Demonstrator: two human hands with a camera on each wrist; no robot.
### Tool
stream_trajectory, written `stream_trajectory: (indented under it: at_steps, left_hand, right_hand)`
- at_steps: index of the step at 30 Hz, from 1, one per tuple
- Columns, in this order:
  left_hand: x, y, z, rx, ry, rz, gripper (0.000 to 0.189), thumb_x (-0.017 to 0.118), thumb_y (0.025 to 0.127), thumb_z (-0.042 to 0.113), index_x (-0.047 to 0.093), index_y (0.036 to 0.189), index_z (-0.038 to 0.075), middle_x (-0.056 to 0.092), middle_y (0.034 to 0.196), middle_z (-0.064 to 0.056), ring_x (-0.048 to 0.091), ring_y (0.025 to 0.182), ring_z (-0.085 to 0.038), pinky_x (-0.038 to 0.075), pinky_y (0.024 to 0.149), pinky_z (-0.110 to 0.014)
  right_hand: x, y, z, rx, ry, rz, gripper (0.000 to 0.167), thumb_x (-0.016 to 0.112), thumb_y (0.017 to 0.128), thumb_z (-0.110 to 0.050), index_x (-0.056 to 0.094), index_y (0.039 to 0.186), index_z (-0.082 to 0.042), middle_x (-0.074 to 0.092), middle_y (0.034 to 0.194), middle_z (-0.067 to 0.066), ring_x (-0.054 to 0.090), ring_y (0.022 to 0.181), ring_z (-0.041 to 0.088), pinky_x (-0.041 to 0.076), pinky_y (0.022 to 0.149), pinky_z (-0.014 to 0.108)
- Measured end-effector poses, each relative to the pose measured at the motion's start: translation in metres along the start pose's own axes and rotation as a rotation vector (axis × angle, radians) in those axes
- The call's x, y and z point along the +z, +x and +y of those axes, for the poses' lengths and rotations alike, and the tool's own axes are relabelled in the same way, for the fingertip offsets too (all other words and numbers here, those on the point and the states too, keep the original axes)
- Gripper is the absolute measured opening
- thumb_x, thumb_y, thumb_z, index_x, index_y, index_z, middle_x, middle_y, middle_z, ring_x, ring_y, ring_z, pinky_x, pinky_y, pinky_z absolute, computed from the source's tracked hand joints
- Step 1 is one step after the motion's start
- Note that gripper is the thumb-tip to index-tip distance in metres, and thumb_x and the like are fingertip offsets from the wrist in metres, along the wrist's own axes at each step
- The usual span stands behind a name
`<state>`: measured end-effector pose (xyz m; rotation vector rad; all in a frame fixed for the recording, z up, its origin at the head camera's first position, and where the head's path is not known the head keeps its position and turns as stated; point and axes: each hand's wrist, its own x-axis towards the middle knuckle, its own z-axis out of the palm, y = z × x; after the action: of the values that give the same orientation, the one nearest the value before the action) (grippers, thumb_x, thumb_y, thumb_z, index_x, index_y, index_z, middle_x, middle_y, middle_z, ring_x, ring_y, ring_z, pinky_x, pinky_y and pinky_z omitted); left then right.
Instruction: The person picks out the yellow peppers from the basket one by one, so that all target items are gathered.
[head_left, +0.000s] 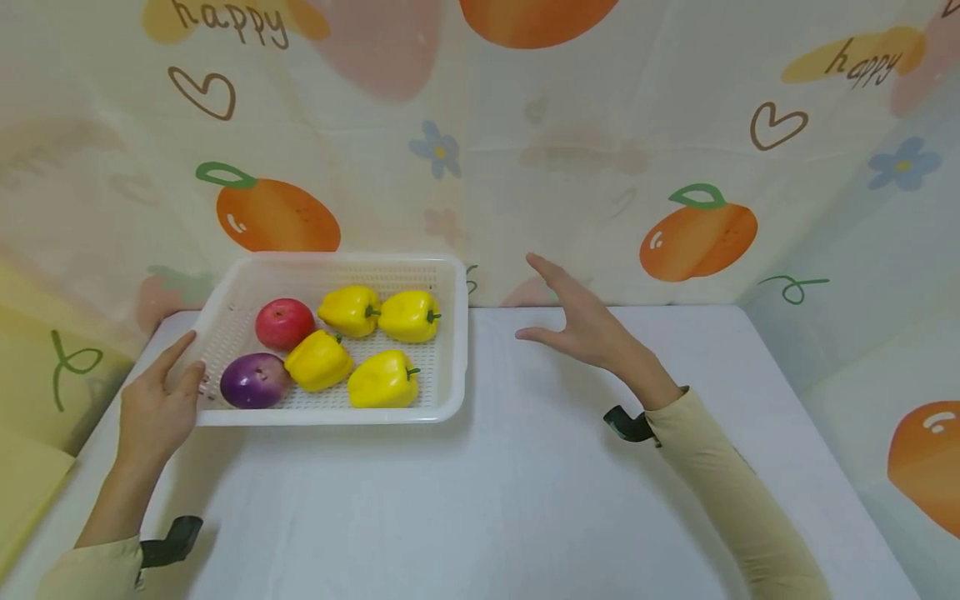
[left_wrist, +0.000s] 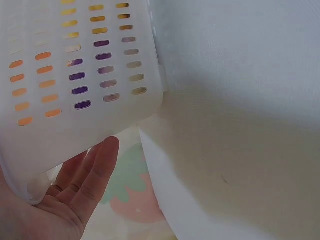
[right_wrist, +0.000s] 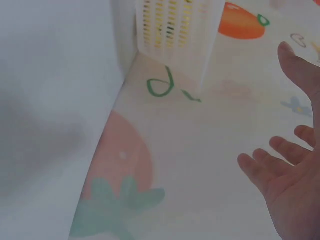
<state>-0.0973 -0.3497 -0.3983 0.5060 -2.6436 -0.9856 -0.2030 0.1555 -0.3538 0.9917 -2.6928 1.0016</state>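
A white perforated plastic basket (head_left: 442, 414) stands at the back left of the white-covered table. Inside lie several yellow bell peppers (head_left: 384, 379), a round red fruit (head_left: 285, 324) and a purple eggplant-like vegetable (head_left: 255, 381). My left hand (head_left: 159, 408) is at the basket's left rim, its thumb and forefinger spread along the outside. In the left wrist view, nearly straight fingers (left_wrist: 95, 177) lie against the basket's end, partly behind its rim; the thumb is hidden there. My right hand (head_left: 588, 325) hovers right of the basket, apart from it, thumb and fingers spread with nothing between them.
A cloth backdrop (head_left: 495, 192) printed with fruit and flowers rises behind the table. The white tabletop (head_left: 480, 500) stretches in front of and right of the basket. Yellow fabric (head_left: 33, 475) hangs at the left. Dark wrist mounts (head_left: 628, 423) sit on both wrists.
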Motion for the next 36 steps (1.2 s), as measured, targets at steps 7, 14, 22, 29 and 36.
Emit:
stream_trajectory:
  at_steps: [7, 14, 22, 29, 36]
  left_hand:
    - [0.0, 0.0, -0.002, -0.032, -0.043, 0.021, 0.048, 0.044, 0.101, 0.024, 0.043, 0.148, 0.018, 0.036, 0.149, -0.026, 0.03, 0.137, -0.05, 0.024, 0.108, -0.064]
    - [0.002, -0.001, -0.004, -0.053, -0.075, 0.026, 0.048, 0.044, 0.101, 0.025, 0.043, 0.149, 0.021, 0.035, 0.151, -0.021, 0.027, 0.141, -0.046, 0.02, 0.111, -0.063]
    - [0.003, 0.0, -0.002, -0.041, -0.081, 0.039, 0.048, 0.044, 0.1, 0.022, 0.044, 0.148, 0.018, 0.036, 0.15, -0.025, 0.029, 0.139, -0.047, 0.021, 0.111, -0.062]
    - [0.003, 0.001, -0.002, -0.035, -0.08, 0.044, 0.047, 0.045, 0.1, 0.022, 0.045, 0.147, 0.017, 0.036, 0.15, -0.024, 0.03, 0.139, -0.046, 0.022, 0.11, -0.063]
    - [0.003, 0.001, -0.002, -0.045, -0.087, 0.041, 0.047, 0.045, 0.1, 0.022, 0.045, 0.147, 0.017, 0.036, 0.15, -0.025, 0.028, 0.139, -0.047, 0.021, 0.11, -0.064]
  right_hand:
    - [0.007, 0.01, -0.007, -0.087, 0.017, -0.002, 0.095, 0.08, 0.082, -0.031, 0.023, 0.156, -0.015, 0.04, 0.153, 0.003, 0.029, 0.144, 0.021, 0.025, 0.116, 0.042]
    - [0.017, 0.02, -0.017, -0.127, 0.054, -0.032, 0.094, 0.08, 0.082, -0.029, 0.025, 0.156, -0.012, 0.05, 0.145, 0.005, 0.056, 0.122, 0.019, 0.027, 0.115, 0.042]
    - [0.026, 0.033, -0.036, -0.085, 0.13, -0.045, 0.093, 0.079, 0.082, -0.036, 0.026, 0.155, -0.012, 0.03, 0.158, 0.0, 0.043, 0.135, 0.018, 0.033, 0.112, 0.04]
    - [0.037, 0.04, -0.05, -0.082, 0.182, -0.088, 0.093, 0.078, 0.083, -0.039, 0.026, 0.156, -0.014, 0.028, 0.159, -0.003, 0.025, 0.145, 0.014, 0.024, 0.116, 0.036]
    - [0.054, 0.045, -0.06, -0.079, 0.195, -0.124, 0.093, 0.079, 0.082, -0.037, 0.027, 0.155, -0.013, 0.029, 0.159, -0.002, 0.029, 0.143, 0.015, 0.026, 0.115, 0.036]
